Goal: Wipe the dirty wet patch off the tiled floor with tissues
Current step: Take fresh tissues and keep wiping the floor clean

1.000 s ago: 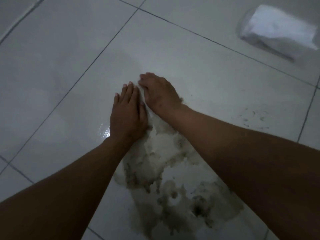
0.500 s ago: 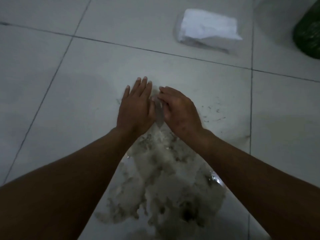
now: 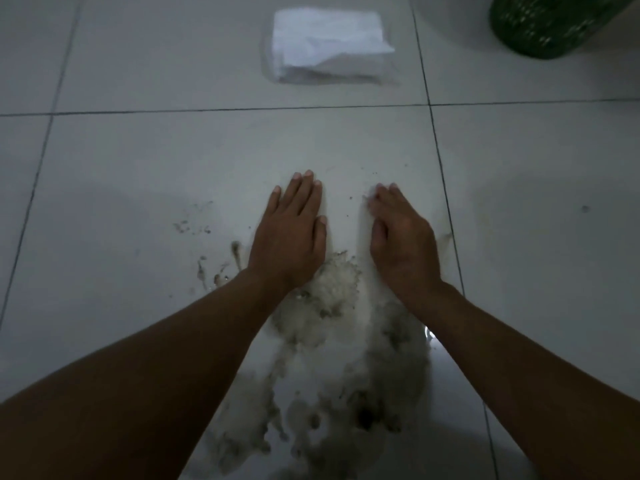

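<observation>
The floor (image 3: 138, 168) is made of big pale tiles with thin dark lines between them. My two bare arms reach out over it from the bottom of the view.

The tissue (image 3: 346, 341) is spread flat on the floor, soaked and grey, with dark dirty blots in it. Everything else I will place from this tissue. Its near end comes down toward me, between my arms. Its far end lies under my hands.

The pack (image 3: 329, 46) of clean white tissues sits far past the tissue, well apart from it, on the next tile. A green basket (image 3: 547, 22) stands past the tissue too, off to the right, at the top corner.

My left hand (image 3: 291, 233) lies flat on the far left part of the tissue. Its fingers are straight and close together, pressing down, and it holds nothing. My right hand (image 3: 401, 237) presses on the far right part. Its fingers bend a little at the tips, which look blurry, so I cannot tell if they pinch the tissue.

Small dirt marks (image 3: 194, 226) lie on the bare floor just left of the tissue.
</observation>
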Demonstrator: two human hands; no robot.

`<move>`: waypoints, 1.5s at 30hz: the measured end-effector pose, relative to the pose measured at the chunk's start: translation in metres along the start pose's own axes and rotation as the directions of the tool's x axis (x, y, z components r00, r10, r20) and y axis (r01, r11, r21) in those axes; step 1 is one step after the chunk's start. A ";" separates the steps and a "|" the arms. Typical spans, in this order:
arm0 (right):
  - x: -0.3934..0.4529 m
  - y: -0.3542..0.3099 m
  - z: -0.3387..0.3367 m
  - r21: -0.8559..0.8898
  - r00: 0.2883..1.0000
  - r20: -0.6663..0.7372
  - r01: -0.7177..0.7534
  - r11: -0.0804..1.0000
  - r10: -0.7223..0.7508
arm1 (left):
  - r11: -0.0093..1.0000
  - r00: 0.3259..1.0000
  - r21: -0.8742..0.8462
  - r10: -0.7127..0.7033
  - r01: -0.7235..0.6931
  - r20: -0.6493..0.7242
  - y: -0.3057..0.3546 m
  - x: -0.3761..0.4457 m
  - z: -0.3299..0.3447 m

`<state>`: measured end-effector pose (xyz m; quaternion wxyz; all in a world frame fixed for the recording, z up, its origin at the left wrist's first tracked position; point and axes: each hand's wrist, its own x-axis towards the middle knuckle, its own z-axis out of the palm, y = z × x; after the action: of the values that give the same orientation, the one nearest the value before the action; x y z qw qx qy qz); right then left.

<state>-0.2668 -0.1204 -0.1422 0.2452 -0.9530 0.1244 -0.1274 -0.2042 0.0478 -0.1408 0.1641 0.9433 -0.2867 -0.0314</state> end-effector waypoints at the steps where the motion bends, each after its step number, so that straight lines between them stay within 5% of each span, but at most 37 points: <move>1: 0.009 -0.003 0.004 0.010 0.998 0.002 -0.056 0.998 0.056 | 1.000 1.000 0.005 0.003 -0.003 0.000 0.000 0.000 0.000; 7: -0.008 -0.005 0.007 0.050 0.955 0.115 0.268 0.962 -0.272 | 1.000 0.998 -0.008 0.021 -0.021 -0.054 -0.003 0.000 0.006; 11: 0.004 0.016 0.005 0.001 0.997 -0.064 0.040 0.999 -0.040 | 1.000 0.998 -0.020 0.013 -0.015 -0.061 -0.002 0.000 0.007; 15: 0.047 0.003 0.016 0.061 0.984 -0.023 -0.178 0.982 0.179 | 0.999 0.998 -0.041 0.006 -0.009 -0.066 -0.002 0.001 0.007; 19: 0.032 -0.015 0.016 0.082 0.967 0.107 0.222 0.971 -0.230 | 0.999 0.996 -0.030 0.017 -0.020 -0.082 -0.005 0.002 0.007; 21: 0.022 -0.004 0.007 0.087 0.942 0.146 0.291 0.953 -0.301 | 0.999 0.996 -0.033 0.015 -0.018 -0.093 -0.005 0.006 0.007; 25: 0.040 0.033 -0.003 0.026 0.998 -0.055 0.037 0.999 -0.035 | 0.999 0.994 -0.039 0.010 -0.014 -0.110 -0.002 0.023 0.007; 28: 0.072 0.031 0.006 0.029 0.991 -0.050 -0.125 0.992 0.127 | 0.999 0.995 -0.044 -0.007 0.002 -0.101 0.005 0.039 0.008; 34: 0.053 0.023 0.003 0.060 0.966 0.074 0.245 0.968 -0.249 | 0.999 0.995 -0.032 -0.017 0.014 -0.096 0.015 0.067 0.013; 41: 0.126 0.047 0.011 0.039 0.995 -0.021 -0.096 0.995 0.097 | 1.000 0.995 -0.021 -0.019 0.017 -0.100 0.016 0.074 0.018; 45: 0.121 0.033 0.012 0.069 0.998 0.027 -0.056 0.996 0.054 | 1.000 0.997 -0.026 -0.017 0.015 -0.079 0.016 0.075 0.017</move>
<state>-0.1555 -0.1800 -0.1466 0.2834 -0.9415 0.1431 -0.1128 -0.1529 -0.0109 -0.1495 0.1873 0.9439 -0.2721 0.0010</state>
